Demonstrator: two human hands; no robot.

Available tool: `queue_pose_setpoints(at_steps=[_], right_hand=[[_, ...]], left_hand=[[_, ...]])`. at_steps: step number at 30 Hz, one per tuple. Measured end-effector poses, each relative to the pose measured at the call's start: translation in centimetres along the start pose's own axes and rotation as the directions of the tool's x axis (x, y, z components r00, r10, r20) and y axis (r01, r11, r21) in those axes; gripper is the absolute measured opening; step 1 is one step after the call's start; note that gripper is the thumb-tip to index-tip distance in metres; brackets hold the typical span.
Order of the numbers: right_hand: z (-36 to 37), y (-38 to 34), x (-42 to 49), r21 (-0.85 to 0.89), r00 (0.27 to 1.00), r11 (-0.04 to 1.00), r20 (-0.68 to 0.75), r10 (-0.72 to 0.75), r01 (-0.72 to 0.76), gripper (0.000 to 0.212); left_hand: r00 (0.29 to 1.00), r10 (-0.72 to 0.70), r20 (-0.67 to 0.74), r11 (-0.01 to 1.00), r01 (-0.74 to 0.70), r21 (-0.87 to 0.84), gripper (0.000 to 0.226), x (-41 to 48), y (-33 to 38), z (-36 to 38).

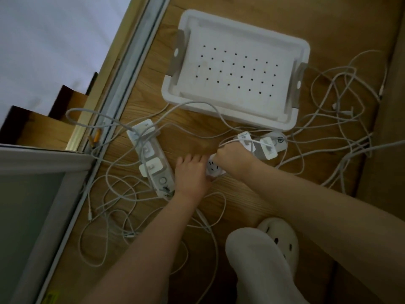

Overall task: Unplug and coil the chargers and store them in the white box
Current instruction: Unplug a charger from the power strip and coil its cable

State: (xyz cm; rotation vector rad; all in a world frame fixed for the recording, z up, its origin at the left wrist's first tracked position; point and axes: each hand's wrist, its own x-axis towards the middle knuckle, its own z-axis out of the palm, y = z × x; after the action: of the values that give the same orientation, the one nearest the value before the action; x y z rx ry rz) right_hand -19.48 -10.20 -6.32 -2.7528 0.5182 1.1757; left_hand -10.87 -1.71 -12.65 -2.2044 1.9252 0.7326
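Note:
A white box (175, 88) with a dotted bottom sits on the wooden floor at the top centre, with nothing inside. Two white power strips lie below it. The left strip (151, 159) carries three white chargers. On the right strip (219, 170), my left hand (190, 174) presses down on the near end with fingers spread. My right hand (230, 155) is curled around a charger plug on that strip, with its cable leading off to the left. Two more chargers (266, 148) stay plugged in just beyond my right hand.
White cables (341, 102) tangle across the floor right of the box and in loops at the lower left (114, 205). A sliding door track (131, 69) runs diagonally on the left. My white slipper (278, 235) and trouser leg are at the bottom right.

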Motion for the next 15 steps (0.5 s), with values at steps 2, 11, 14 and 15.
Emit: queue_pose_setpoints(at_steps=[2,11,14,15], right_hand=[[-1.0,0.3,-1.0,0.022,0.999,1.0,-0.032,0.006,-0.005,0.023],[-0.9,1.6,-4.5,0.247,0.97,0.96,-0.167,0.176,-0.131,0.028],[-1.2,1.1,-6.9,0.594,0.904,0.797,-0.274,0.328,-0.109,0.038],[-1.4,1.0,-7.7,0.715,0.89,0.692,-0.246,0.383,-0.099,0.037]], left_hand=[[1.0,-0.01,-0.015,1.0,0.01,0.01,0.05,0.2,-0.1,-0.1],[0.998,-0.026,0.05,0.999,0.028,-0.042,0.05,0.8,0.2,-0.3],[0.984,0.003,0.178,1.0,-0.001,-0.016,0.036,1.0,0.4,-1.0],[0.968,0.032,0.25,0.999,-0.039,0.023,0.033,1.0,0.5,-1.4]])
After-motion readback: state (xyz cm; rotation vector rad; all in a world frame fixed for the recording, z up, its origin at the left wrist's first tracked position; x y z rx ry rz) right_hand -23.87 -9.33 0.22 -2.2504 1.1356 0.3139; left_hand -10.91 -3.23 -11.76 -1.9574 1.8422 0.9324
